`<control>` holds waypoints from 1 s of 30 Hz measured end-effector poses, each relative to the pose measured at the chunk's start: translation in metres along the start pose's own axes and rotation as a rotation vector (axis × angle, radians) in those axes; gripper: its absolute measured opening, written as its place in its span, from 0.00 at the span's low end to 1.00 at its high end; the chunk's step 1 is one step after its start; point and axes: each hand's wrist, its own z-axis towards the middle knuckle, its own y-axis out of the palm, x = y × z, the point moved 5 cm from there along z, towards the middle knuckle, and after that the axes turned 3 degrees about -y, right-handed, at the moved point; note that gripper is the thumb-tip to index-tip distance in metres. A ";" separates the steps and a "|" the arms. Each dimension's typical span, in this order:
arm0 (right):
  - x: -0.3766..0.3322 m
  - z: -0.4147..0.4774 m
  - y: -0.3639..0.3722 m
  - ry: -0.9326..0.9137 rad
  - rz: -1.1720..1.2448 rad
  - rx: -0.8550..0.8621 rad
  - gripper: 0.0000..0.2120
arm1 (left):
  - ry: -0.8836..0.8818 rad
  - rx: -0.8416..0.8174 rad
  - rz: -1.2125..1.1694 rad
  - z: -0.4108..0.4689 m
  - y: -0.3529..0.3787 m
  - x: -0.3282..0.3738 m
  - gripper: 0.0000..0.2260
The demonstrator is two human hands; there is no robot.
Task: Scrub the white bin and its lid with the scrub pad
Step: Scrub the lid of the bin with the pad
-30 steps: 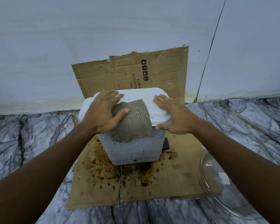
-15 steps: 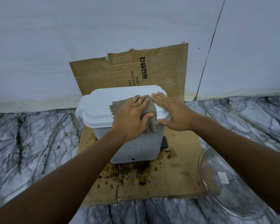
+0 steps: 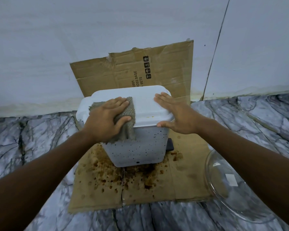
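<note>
My left hand lies flat on the scrub pad, fingers straight and close together and thumb spread, pressing it onto the left half of the lid. The pad drapes over the lid's front edge and hangs down the bin; my hand hides most of it. My right hand rests open on the lid's right end, fingers together, thumb along the front edge. The lid sits shut on the white bin, whose front wall is speckled with dark spots. The bin stands near the back edge of a cardboard sheet on the marble floor, with brown stains on the sheet in front of it. A dark part pokes out at the bin's lower right; I cannot tell what it is. A clear glass dish overlaps the sheet's right edge, partly behind my forearm.
</note>
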 end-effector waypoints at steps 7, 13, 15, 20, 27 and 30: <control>-0.002 0.000 -0.003 0.006 -0.013 -0.008 0.45 | 0.022 -0.048 0.045 0.039 0.031 0.065 0.28; -0.001 0.000 0.000 -0.007 0.010 0.007 0.44 | 0.031 -0.155 0.024 0.021 0.013 0.031 0.29; -0.003 -0.001 0.000 -0.003 0.006 0.022 0.44 | 0.011 -0.151 0.038 0.016 0.009 0.025 0.29; -0.005 -0.001 -0.001 0.011 -0.005 0.011 0.44 | -0.038 -0.105 0.078 0.031 0.022 0.058 0.30; -0.008 -0.002 0.000 -0.008 -0.014 0.020 0.42 | 0.042 -0.094 0.052 0.024 0.022 0.045 0.28; -0.013 -0.008 0.005 -0.032 -0.077 0.039 0.40 | 0.078 0.042 0.122 -0.004 0.004 0.006 0.26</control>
